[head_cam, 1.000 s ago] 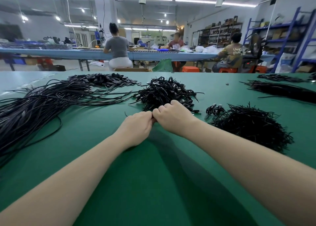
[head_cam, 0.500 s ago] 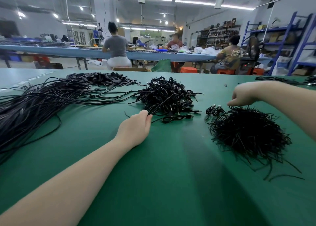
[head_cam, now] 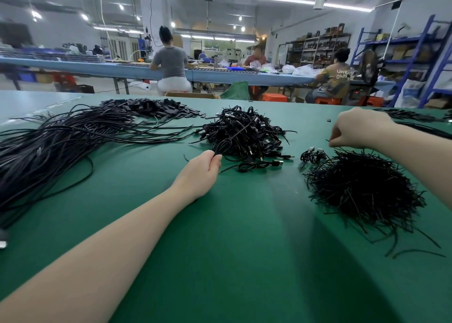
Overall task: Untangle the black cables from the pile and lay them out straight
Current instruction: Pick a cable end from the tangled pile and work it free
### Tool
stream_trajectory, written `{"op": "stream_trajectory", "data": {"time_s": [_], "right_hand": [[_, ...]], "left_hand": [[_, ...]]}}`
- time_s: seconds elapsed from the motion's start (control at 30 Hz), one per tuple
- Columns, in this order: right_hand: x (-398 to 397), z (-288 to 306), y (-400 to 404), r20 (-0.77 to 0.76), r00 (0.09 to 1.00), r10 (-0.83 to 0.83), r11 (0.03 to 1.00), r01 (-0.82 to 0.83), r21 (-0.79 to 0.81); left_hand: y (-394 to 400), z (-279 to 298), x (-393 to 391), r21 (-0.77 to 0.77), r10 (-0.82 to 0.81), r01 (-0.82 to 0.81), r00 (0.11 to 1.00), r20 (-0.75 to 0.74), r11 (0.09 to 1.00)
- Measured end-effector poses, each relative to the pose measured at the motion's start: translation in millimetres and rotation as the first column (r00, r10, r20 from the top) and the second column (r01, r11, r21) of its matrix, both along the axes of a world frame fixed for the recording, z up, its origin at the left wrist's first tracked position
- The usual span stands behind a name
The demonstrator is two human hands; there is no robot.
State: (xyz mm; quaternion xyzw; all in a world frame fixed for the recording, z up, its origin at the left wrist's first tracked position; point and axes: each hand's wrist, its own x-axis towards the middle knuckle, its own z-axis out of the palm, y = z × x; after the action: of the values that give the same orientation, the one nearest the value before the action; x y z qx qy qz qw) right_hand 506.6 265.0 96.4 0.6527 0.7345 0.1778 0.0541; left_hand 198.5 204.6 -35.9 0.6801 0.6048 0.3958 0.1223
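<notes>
On a green table (head_cam: 244,261), the left hand (head_cam: 204,169) pinches a black cable from the tangled pile (head_cam: 244,134) mid-table; the right hand (head_cam: 354,128), grip curled, pinches a short strand above another heap (head_cam: 362,188) near the right edge.

Head view, person's own body only. Two bare forearms visible, each ending in a bare hand. No sleeve on either arm along the whole visible length; the left forearm enters at the bottom-left corner of the frame, the right forearm at the right edge. Left hand (head_cam: 200,173): no glove, ring, watch or wristband on the side shown. Right hand (head_cam: 357,127): no glove, no ring, wrist bare. No marks, tape or plasters visible on either arm. Fingernails not resolvable in this view. Nothing more of the body is in frame.
</notes>
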Motion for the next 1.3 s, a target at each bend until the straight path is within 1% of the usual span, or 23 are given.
{"op": "stream_trajectory", "data": {"time_s": [0.03, 0.07, 0.1, 0.13, 0.17, 0.2, 0.23, 0.27, 0.3, 0.33, 0.43, 0.5, 0.53, 0.6, 0.63, 0.83, 1.03, 1.1, 1.17, 1.23, 1.27, 1.3], "right_hand": [[-3.1, 1.3, -0.6, -0.030, 1.000, 0.009, 1.000, -0.008, 0.017], [-6.7, 2.9, -1.6, -0.097, 0.995, 0.028, 0.999, -0.024, 0.048], [-11.3, 4.5, -2.8, -0.206, 0.976, 0.068, 0.994, -0.048, 0.103], [-17.9, 5.2, -4.8, -0.334, 0.932, 0.140, 0.978, -0.078, 0.193], [-27.3, 4.6, -8.2, -0.446, 0.861, 0.246, 0.944, -0.108, 0.312], [-39.9, 2.0, -14.1, -0.529, 0.766, 0.366, 0.894, -0.133, 0.428], [-55.6, -2.9, -21.6, -0.592, 0.655, 0.469, 0.849, -0.150, 0.507], [-73.6, -9.9, -29.9, -0.646, 0.539, 0.541, 0.821, -0.172, 0.544], [-92.4, -19.4, -37.4, -0.687, 0.438, 0.580, 0.808, -0.202, 0.554], [-110.3, -31.5, -43.0, -0.708, 0.373, 0.600, 0.799, -0.233, 0.554], [-152.3, -76.2, -51.1, -0.716, 0.285, 0.638, 0.769, -0.279, 0.575], [-165.6, -100.8, -51.9, -0.740, 0.193, 0.645, 0.762, -0.240, 0.602], [-168.5, -109.8, -51.4, -0.735, 0.152, 0.661, 0.747, -0.220, 0.627], [-170.5, -120.2, -50.2, -0.698, 0.124, 0.705, 0.707, -0.200, 0.679], [-170.5, -122.4, -48.5, -0.685, 0.113, 0.719, 0.692, -0.204, 0.693], [-167.8, -125.9, -46.7, -0.676, 0.093, 0.731, 0.677, -0.221, 0.702], [-172.8, -125.5, -50.2, -0.690, 0.036, 0.723, 0.678, -0.233, 0.698], [-173.9, -122.8, -53.6, -0.705, 0.015, 0.709, 0.687, -0.244, 0.685], [-174.0, -120.2, -55.6, -0.730, 0.027, 0.683, 0.710, -0.261, 0.654], [-173.3, -116.4, -58.5, -0.749, 0.066, 0.659, 0.734, -0.271, 0.622], [-172.1, -112.9, -60.0, -0.737, 0.104, 0.668, 0.731, -0.279, 0.623], [-169.9, -107.8, -60.3, -0.690, 0.172, 0.703, 0.705, -0.298, 0.644]], "left_hand": [[1.1, -0.6, 0.1, 0.001, 0.003, -0.003, 1.000, 0.002, 1.000], [1.6, -1.0, 0.2, 0.004, 0.010, -0.010, 1.000, 0.004, 1.000], [2.3, -1.3, 0.4, 0.006, 0.018, -0.018, 1.000, 0.009, 1.000], [3.1, -1.5, 0.2, 0.003, 0.023, -0.023, 1.000, 0.020, 1.000], [4.1, -1.7, -0.3, -0.004, 0.025, -0.025, 0.999, 0.039, 1.000], [5.2, -1.9, -1.0, -0.011, 0.023, -0.023, 0.998, 0.067, 1.000], [6.1, -2.2, -1.5, -0.016, 0.020, -0.019, 0.995, 0.097, 1.000], [6.7, -2.1, -1.9, -0.017, 0.019, -0.017, 0.993, 0.118, 1.000], [6.9, -1.9, -2.3, -0.017, 0.021, -0.019, 0.991, 0.129, 1.000], [6.8, -1.3, -2.6, -0.013, 0.025, -0.024, 0.991, 0.134, 1.000], [4.8, 0.6, -2.7, -0.001, 0.043, -0.043, 0.989, 0.139, 0.999], [3.8, 0.0, -2.2, 0.003, 0.055, -0.056, 0.996, 0.071, 0.998], [3.4, -0.6, -1.3, 0.008, 0.061, -0.061, 0.998, 0.004, 0.998], [3.0, -1.1, 1.3, 0.018, 0.067, -0.065, 0.989, -0.135, 0.998], [3.8, -1.1, 1.9, 0.024, 0.064, -0.061, 0.983, -0.174, 0.998], [9.2, -2.7, 2.5, 0.070, 0.059, -0.042, 0.964, -0.257, 0.997], [11.0, -6.6, 3.1, 0.106, 0.080, -0.048, 0.941, -0.328, 0.993], [12.5, -7.9, 3.1, 0.093, 0.082, -0.053, 0.936, -0.343, 0.994], [10.3, -7.7, 3.6, 0.088, 0.094, -0.068, 0.934, -0.345, 0.994], [5.1, -5.6, 6.5, 0.101, 0.125, -0.098, 0.945, -0.303, 0.990], [3.1, -4.9, 8.3, 0.104, 0.154, -0.129, 0.947, -0.281, 0.986], [1.5, -2.6, 10.2, 0.098, 0.190, -0.169, 0.936, -0.295, 0.981]]}}
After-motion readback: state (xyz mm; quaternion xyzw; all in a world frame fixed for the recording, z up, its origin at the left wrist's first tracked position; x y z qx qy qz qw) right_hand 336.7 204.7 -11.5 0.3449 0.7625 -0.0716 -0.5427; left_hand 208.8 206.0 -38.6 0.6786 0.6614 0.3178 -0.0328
